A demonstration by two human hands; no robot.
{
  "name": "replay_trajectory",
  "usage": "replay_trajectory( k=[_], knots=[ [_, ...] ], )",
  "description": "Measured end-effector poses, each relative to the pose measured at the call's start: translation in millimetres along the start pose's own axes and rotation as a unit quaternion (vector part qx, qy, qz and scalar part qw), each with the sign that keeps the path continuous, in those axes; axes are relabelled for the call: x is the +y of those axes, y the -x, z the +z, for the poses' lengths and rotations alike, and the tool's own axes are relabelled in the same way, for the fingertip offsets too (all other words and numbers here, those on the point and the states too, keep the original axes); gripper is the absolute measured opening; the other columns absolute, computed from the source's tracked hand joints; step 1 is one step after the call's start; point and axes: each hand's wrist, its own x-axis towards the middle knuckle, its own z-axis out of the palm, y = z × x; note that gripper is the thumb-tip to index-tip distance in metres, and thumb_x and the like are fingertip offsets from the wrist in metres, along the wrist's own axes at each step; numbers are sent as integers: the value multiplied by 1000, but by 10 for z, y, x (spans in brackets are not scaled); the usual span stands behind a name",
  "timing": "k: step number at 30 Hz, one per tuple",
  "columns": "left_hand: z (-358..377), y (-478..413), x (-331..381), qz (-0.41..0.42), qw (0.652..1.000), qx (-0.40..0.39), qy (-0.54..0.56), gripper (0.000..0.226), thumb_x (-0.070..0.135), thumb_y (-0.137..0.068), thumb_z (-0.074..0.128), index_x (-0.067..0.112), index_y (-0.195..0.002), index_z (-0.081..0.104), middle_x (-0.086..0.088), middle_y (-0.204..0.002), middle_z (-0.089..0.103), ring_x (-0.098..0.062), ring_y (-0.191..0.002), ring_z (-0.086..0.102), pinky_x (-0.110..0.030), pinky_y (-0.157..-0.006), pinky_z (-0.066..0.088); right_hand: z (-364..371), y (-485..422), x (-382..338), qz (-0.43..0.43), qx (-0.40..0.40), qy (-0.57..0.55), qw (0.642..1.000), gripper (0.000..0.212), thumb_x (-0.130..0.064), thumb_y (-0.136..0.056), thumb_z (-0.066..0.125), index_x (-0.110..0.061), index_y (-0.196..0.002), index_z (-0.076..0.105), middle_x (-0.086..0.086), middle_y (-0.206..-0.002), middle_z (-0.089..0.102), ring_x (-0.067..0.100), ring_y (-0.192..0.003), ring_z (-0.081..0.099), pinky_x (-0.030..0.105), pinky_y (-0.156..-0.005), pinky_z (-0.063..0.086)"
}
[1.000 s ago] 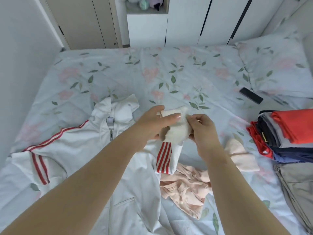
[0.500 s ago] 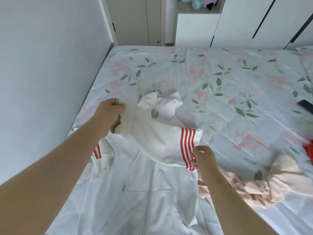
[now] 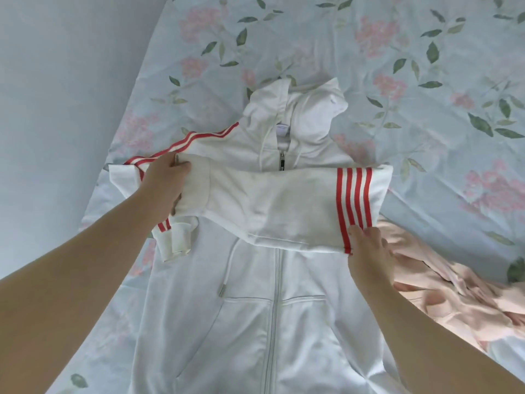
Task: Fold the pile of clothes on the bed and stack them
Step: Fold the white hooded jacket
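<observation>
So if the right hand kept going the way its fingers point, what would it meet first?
The right hand points up the bed, and its fingertips hold the lower edge of the folded sleeve at its red stripes, so it would probably slide onto that striped band first.

I count two garments on one floral sheet [image 3: 426, 81]: one white hoodie [image 3: 272, 322] in the middle and one pink garment [image 3: 454, 297] crumpled at the near right. I see two hands, left hand [image 3: 163, 189] and right hand [image 3: 369, 251], each gripping the one sleeve [image 3: 284, 203] laid crosswise.
</observation>
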Motion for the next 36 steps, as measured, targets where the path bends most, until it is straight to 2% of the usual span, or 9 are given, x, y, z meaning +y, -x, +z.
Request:
replay_trajectory(
  k=[4,8,10,13,16,23,28,31,36],
  knots=[
    [103,-162,-290,-14,994,55,-95,13,17,-95,38,17,-98,50,-1,-75,44,-25,-77,44,-30,-63,36,-104,-32,290,12,103,-50,993,26,9,-72,60,-6,-93,65,19,-94,50,40,-90,50,48,-71,44],
    [257,-260,-556,-22,984,51,-170,16,14,-96,34,11,-99,49,-6,-79,47,-26,-80,43,-32,-59,33,-92,-3,661,92,-12,8,996,25,-8,-80,61,-13,-105,62,15,-115,47,37,-110,43,46,-89,38],
    [338,-299,-664,-27,980,49,-192,21,14,-98,32,10,-107,51,-9,-90,50,-27,-82,45,-34,-65,35,-84,-93,616,74,-37,-134,988,26,-15,-74,64,-18,-100,60,4,-119,44,35,-115,41,47,-98,37],
    [377,-387,-807,-39,976,38,-209,27,14,-98,31,8,-115,51,-12,-93,52,-29,-81,46,-35,-67,36,-166,-321,401,187,19,-397,899,39,-30,-66,55,-5,-96,57,20,-103,53,45,-101,52,54,-84,48],
    [361,-471,-868,-32,975,20,-220,27,15,-98,30,10,-113,51,-14,-94,54,-27,-75,46,-32,-56,35,-174,-571,408,302,17,-414,859,36,-38,-73,58,-9,-95,57,20,-86,56,39,-82,56,42,-68,49],
    [201,-604,-844,44,963,137,-229,32,19,-99,29,8,-123,49,-9,-83,51,-30,-78,48,-37,-67,37,-318,-688,314,225,120,-294,921,33,-25,-90,58,-7,-116,53,10,-107,58,33,-102,54,35,-83,38],
    [293,-622,-868,-53,987,34,-146,52,29,-95,51,18,-141,30,-14,-121,53,-34,-101,53,-39,-74,45,-170,-518,-167,79,140,-118,980,53,-11,-82,61,-14,-133,47,17,-136,44,38,-122,40,45,-102,28],
    [262,-601,-1028,-42,982,-8,-182,60,23,-89,58,16,-142,30,-12,-122,53,-33,-106,54,-35,-76,46,38,-333,-741,-108,35,-97,989,57,-20,-87,58,-20,-141,41,8,-146,39,31,-131,37,43,-104,31],
    [165,-218,-1365,-48,968,156,-190,47,25,-90,53,17,-135,43,-12,-140,36,-35,-125,36,-45,-102,30,507,52,-1594,-233,-136,-41,962,59,-32,-95,45,-35,-148,19,0,-157,14,31,-144,10,41,-115,18]
  ],
)
